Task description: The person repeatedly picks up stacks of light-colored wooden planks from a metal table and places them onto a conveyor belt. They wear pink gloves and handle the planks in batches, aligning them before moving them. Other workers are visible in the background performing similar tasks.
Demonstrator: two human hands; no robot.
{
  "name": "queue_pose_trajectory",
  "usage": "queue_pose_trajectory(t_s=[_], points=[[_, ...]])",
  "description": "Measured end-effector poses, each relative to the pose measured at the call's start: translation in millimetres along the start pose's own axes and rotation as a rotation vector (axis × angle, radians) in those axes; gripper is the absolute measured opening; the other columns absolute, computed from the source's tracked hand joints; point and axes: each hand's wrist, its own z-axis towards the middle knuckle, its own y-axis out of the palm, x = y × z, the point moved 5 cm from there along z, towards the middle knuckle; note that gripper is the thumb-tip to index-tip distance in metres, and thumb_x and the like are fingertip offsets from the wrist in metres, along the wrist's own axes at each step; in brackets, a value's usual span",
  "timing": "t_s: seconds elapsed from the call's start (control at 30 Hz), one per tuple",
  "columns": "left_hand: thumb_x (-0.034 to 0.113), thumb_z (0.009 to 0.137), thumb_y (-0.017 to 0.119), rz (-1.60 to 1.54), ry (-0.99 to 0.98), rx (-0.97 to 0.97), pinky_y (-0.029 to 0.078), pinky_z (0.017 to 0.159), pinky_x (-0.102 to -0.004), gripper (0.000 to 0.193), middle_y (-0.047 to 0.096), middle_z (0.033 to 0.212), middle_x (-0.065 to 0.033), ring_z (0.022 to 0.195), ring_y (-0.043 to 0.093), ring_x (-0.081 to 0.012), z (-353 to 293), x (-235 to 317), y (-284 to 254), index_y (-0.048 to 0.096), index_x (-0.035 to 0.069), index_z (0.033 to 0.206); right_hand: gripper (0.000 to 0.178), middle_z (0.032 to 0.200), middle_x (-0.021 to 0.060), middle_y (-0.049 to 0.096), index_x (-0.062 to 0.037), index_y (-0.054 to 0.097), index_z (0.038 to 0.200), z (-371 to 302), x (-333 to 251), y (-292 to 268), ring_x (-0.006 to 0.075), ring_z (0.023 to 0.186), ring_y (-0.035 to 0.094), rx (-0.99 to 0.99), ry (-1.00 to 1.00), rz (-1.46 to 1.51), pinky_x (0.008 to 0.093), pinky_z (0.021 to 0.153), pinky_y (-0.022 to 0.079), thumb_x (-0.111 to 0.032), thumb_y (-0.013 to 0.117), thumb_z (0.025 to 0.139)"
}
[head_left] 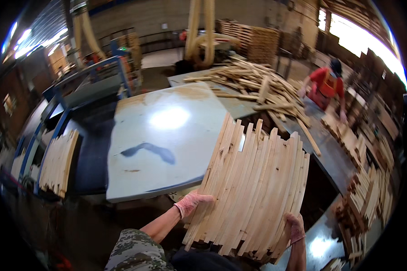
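Note:
A wide row of pale wooden slats, laid side by side with uneven ends, is held between my two gloved hands. My left hand, in a pink knit glove, is closed on the row's left edge, thumb over the top. At the lower right edge my right hand, gloved alike, presses in with its fingers around the outer slats. Beneath and beyond the slats' upper left corner lies a pale, shiny tabletop with a dark smear. The fingers under the wood are hidden.
Another row of slats lies on the dark belt of a blue-framed machine at left. A heap of loose slats covers a far table. A co-worker in red stands at right, near stacked wood. Pallets rise behind.

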Motion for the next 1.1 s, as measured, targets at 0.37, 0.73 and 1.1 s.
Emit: queue_pose_trajectory(t_s=[0.37, 0.73, 1.1], points=[[0.040, 0.088, 0.088, -0.202, -0.033, 0.484, 0.061, 0.097, -0.0450, 0.067, 0.076, 0.121, -0.0166, 0.105, 0.075, -0.0292, -167, 38, -294, 0.068, -0.005, 0.133, 0.057, 0.105, 0.0128, 0.075, 0.0078, 0.060, 0.133, 134, 100, 342, 0.0251, 0.091, 0.075, -0.347, 0.344, -0.334, 0.0399, 0.089, 0.063, -0.004, 0.080, 0.082], [0.060, 0.089, 0.082, -0.073, 0.183, 0.606, 0.041, 0.121, -0.0421, 0.116, 0.050, 0.160, -0.0254, 0.146, 0.051, -0.0324, -176, 73, -422, 0.028, -0.009, 0.164, 0.052, 0.100, 0.0114, 0.071, 0.0068, 0.058, 0.133, 190, 163, 472, 0.0236, 0.089, 0.072, -0.392, 0.396, -0.377, 0.0402, 0.088, 0.063, 0.000, 0.076, 0.085], [0.082, 0.085, 0.063, 0.899, -0.474, 1.209, 0.047, 0.117, -0.0484, 0.107, 0.056, 0.154, -0.0257, 0.142, 0.057, -0.0383, -244, 192, -514, 0.047, 0.005, 0.158, 0.048, 0.111, 0.0124, 0.073, 0.0045, 0.063, 0.131, 195, 210, 663, 0.0237, 0.093, 0.073, -0.607, 0.337, -0.311, 0.0381, 0.086, 0.062, -0.009, 0.077, 0.087]])
